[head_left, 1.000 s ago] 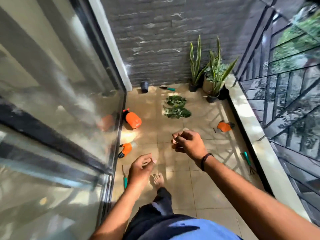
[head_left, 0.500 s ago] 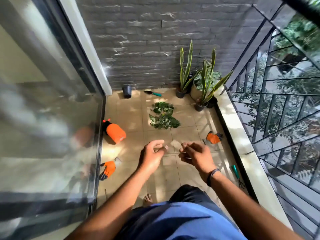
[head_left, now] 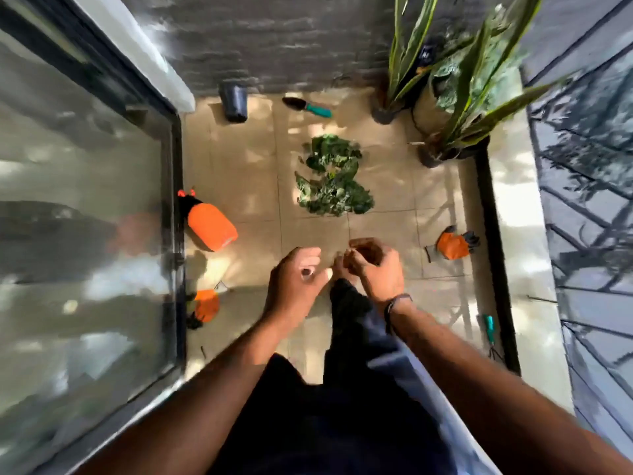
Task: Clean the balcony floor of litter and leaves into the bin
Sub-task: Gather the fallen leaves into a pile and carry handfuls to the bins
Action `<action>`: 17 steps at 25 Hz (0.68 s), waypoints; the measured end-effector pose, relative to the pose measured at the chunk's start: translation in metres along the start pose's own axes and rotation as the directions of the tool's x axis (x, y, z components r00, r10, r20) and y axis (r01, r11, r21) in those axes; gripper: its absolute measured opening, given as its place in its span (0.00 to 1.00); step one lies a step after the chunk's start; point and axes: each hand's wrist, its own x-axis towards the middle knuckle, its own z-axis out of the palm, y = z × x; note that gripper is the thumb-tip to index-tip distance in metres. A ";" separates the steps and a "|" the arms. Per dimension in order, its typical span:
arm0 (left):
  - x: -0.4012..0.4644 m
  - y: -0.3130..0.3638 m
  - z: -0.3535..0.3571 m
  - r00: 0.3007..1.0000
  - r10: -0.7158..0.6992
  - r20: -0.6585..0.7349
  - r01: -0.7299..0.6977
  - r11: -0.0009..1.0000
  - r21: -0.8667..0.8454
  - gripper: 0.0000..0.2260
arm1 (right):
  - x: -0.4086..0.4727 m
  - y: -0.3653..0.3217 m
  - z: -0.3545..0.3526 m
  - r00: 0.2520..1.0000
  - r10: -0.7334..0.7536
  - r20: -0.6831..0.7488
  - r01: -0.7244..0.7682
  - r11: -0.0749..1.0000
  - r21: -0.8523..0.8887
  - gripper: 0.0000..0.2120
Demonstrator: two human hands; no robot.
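A pile of green leaves (head_left: 334, 180) lies on the beige tiled balcony floor (head_left: 239, 166), just ahead of my hands. My right hand (head_left: 373, 269) is raised over the floor with its fingers curled; it seems to pinch a thin twig, which blur hides. My left hand (head_left: 296, 279) hovers close beside it, fingers loosely curled, with nothing visible in it. Neither hand touches the leaves. My dark trouser leg shows below the hands.
An orange spray bottle (head_left: 212, 226) lies by the glass door (head_left: 85, 200). Orange gloves lie at the left (head_left: 205, 305) and right (head_left: 452, 245). A black pot (head_left: 234, 102), a trowel (head_left: 308, 107) and potted plants (head_left: 445, 97) stand by the wall. A hand rake (head_left: 491, 334) lies along the railing kerb.
I have stepped forward, so the leaf pile is nearer. My left hand rose and came beside the right hand; both now sit close together.
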 end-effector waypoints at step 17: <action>0.598 -0.372 0.177 0.986 -0.033 0.166 -0.092 0.719 0.689 0.77 | 0.626 0.264 0.079 0.859 -0.314 0.404 0.511 0.497 -0.701 0.50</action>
